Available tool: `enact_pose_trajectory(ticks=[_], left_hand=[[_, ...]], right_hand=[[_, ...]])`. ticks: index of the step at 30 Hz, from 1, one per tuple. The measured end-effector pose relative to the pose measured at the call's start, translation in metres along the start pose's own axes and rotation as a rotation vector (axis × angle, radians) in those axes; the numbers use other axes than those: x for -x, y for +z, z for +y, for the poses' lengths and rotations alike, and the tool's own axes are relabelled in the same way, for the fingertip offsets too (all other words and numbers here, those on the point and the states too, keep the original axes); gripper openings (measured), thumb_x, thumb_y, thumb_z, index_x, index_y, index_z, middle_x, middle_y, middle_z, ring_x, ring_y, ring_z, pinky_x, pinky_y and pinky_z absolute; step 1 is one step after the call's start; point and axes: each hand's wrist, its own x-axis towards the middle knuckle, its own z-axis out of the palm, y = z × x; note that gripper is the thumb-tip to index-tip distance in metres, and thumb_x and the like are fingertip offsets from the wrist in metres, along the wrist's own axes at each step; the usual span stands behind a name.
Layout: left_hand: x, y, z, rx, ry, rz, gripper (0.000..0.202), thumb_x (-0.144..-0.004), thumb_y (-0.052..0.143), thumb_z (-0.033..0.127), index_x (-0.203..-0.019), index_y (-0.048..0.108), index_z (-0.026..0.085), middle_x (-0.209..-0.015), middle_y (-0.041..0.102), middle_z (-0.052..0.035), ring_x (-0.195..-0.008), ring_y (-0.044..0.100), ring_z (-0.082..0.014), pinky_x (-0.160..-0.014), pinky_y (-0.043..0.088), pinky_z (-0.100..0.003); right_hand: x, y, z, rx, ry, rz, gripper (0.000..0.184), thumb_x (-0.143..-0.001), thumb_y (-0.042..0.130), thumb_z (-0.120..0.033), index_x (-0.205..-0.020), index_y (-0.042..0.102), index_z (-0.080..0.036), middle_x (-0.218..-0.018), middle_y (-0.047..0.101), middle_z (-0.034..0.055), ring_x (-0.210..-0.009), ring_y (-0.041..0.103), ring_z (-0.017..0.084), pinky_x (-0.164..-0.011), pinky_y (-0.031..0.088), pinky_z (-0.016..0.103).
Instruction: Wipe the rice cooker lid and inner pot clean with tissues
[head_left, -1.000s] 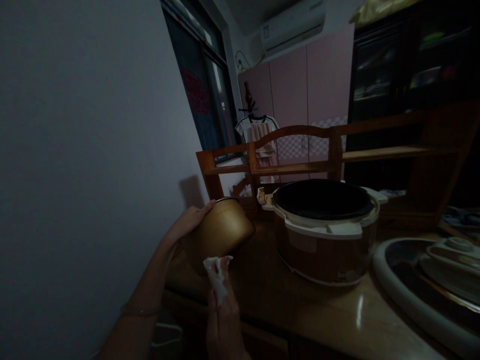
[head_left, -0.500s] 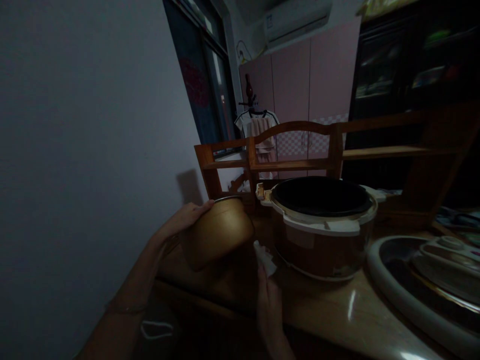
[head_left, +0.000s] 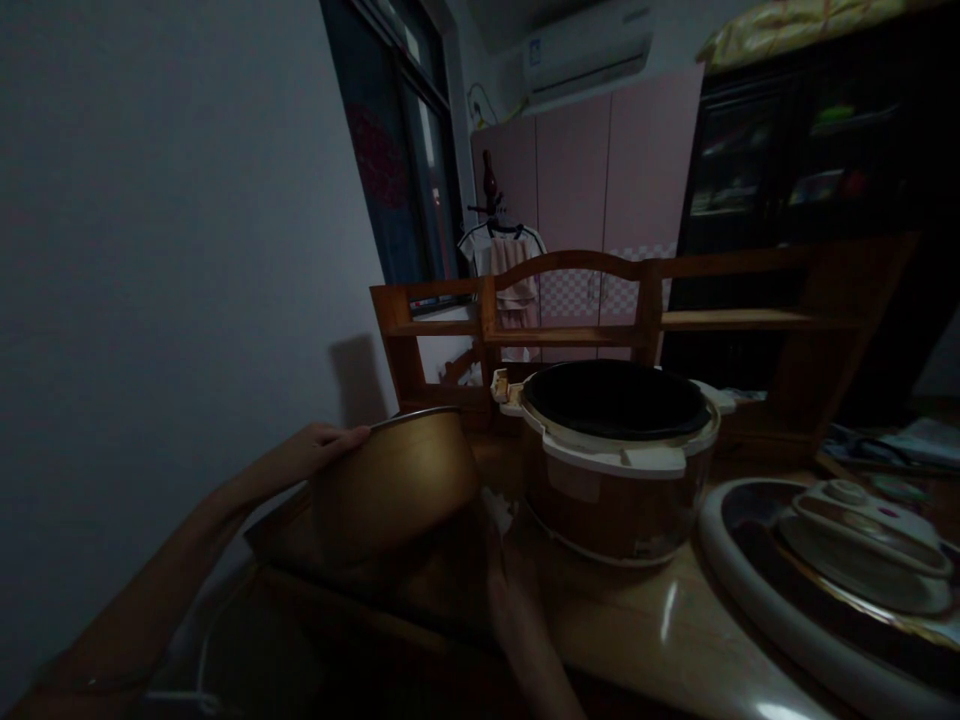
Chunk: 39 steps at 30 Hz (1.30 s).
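A gold-coloured inner pot [head_left: 397, 485] is tilted above the left part of the wooden table, its rim turned up and away. My left hand [head_left: 330, 447] grips that rim on the left side, fingers partly out of sight behind it. Close to the pot's right lower side, my right hand [head_left: 511, 585] is closed on a crumpled white tissue [head_left: 498, 508]. Right of both hands stands the rice cooker body [head_left: 600, 500], uncovered, with a dark opening and a cream rim. Its detached lid [head_left: 847, 560] lies on the table at the right.
A wooden shelf rack [head_left: 570, 335] runs along the back of the table [head_left: 630, 615]. The wall [head_left: 187, 250] is close on the left. Behind are pink wardrobes [head_left: 574, 200], clothes on a stand [head_left: 514, 265] and a dark cabinet [head_left: 787, 190].
The pot and my left hand have shifted left and the pot looks larger. My right hand with the tissue has moved slightly left, nearer the pot's underside. The view has shifted slightly.
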Motion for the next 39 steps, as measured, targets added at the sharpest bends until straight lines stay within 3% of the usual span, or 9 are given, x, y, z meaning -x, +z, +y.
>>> enact_pose_trajectory(ticks=[4,9,14,19,23,28,32,35,39], left_hand=[[0.008,-0.012,0.018,-0.056,0.092,0.064,0.047,-0.077,0.062,0.060,-0.090,0.075,0.017,-0.086,0.072,-0.0021,-0.084,0.059,-0.0219,-0.073,0.043,-0.024],[0.011,-0.016,0.037,-0.074,0.230,0.008,0.049,-0.082,0.056,0.058,-0.117,0.067,0.026,-0.117,0.069,-0.0036,-0.111,0.057,-0.0275,-0.098,0.041,-0.032],[0.001,-0.013,0.039,-0.053,0.311,-0.010,0.053,-0.085,0.048,0.060,-0.124,0.064,0.027,-0.131,0.062,-0.0037,-0.124,0.051,-0.0289,-0.110,0.032,-0.036],[-0.005,-0.010,0.037,-0.007,0.232,-0.013,0.058,-0.084,0.047,0.064,-0.125,0.063,0.026,-0.137,0.059,-0.0031,-0.130,0.046,-0.0290,-0.115,0.025,-0.038],[-0.013,-0.014,0.028,-0.016,0.223,-0.020,0.057,-0.084,0.049,0.063,-0.127,0.062,0.028,-0.140,0.056,-0.0015,-0.132,0.044,-0.0269,-0.116,0.024,-0.035],[-0.044,-0.027,0.008,0.030,0.223,0.041,0.056,-0.081,0.053,0.062,-0.120,0.066,0.025,-0.132,0.062,-0.0037,-0.126,0.051,-0.0252,-0.110,0.032,-0.032],[-0.068,-0.029,0.000,0.048,0.100,0.199,0.059,-0.070,0.057,0.070,-0.094,0.075,0.019,-0.106,0.073,-0.0081,-0.101,0.062,-0.0285,-0.082,0.050,-0.029],[-0.076,-0.025,0.000,0.033,0.025,0.211,0.063,-0.070,0.053,0.076,-0.073,0.074,0.016,-0.071,0.071,-0.0074,-0.072,0.062,-0.0250,-0.057,0.045,-0.027],[-0.085,-0.018,0.002,-0.044,0.013,0.263,0.064,-0.065,0.058,0.078,-0.059,0.070,0.015,-0.051,0.059,-0.0032,-0.057,0.056,-0.0198,-0.048,0.034,-0.025]], right_hand=[[-0.003,0.000,-0.001,0.005,0.002,0.024,0.046,-0.092,0.041,-0.050,-0.116,0.070,-0.024,-0.121,0.068,0.0093,-0.126,0.053,0.028,-0.107,0.041,0.050],[-0.007,0.002,-0.010,-0.023,0.050,0.042,0.052,-0.094,0.037,-0.054,-0.118,0.069,-0.021,-0.118,0.069,0.0108,-0.121,0.057,0.027,-0.104,0.044,0.046],[-0.004,-0.003,-0.012,-0.031,0.040,0.037,0.049,-0.093,0.038,-0.053,-0.111,0.072,-0.023,-0.110,0.072,0.0102,-0.114,0.061,0.027,-0.100,0.046,0.045],[-0.005,-0.005,-0.011,-0.032,0.022,0.033,0.047,-0.087,0.045,-0.055,-0.112,0.072,-0.024,-0.108,0.071,0.0109,-0.111,0.060,0.030,-0.101,0.045,0.047],[-0.008,-0.004,-0.013,-0.039,0.019,0.038,0.051,-0.090,0.038,-0.055,-0.115,0.070,-0.024,-0.111,0.071,0.0092,-0.113,0.060,0.028,-0.101,0.045,0.046],[-0.009,-0.003,-0.010,-0.023,0.028,0.044,0.049,-0.088,0.041,-0.057,-0.108,0.073,-0.025,-0.106,0.072,0.0081,-0.110,0.062,0.028,-0.098,0.048,0.045],[-0.004,-0.002,0.003,0.014,0.031,0.061,0.043,-0.084,0.047,-0.055,-0.103,0.075,-0.027,-0.102,0.073,0.0085,-0.107,0.063,0.031,-0.098,0.047,0.049],[0.001,-0.001,0.014,0.081,0.031,0.079,0.040,-0.082,0.049,-0.053,-0.101,0.076,-0.029,-0.103,0.073,0.0092,-0.106,0.063,0.033,-0.099,0.047,0.051],[0.003,-0.002,0.021,0.183,0.043,0.036,0.042,-0.081,0.049,-0.055,-0.104,0.076,-0.032,-0.106,0.073,0.0072,-0.107,0.063,0.034,-0.096,0.050,0.050]])
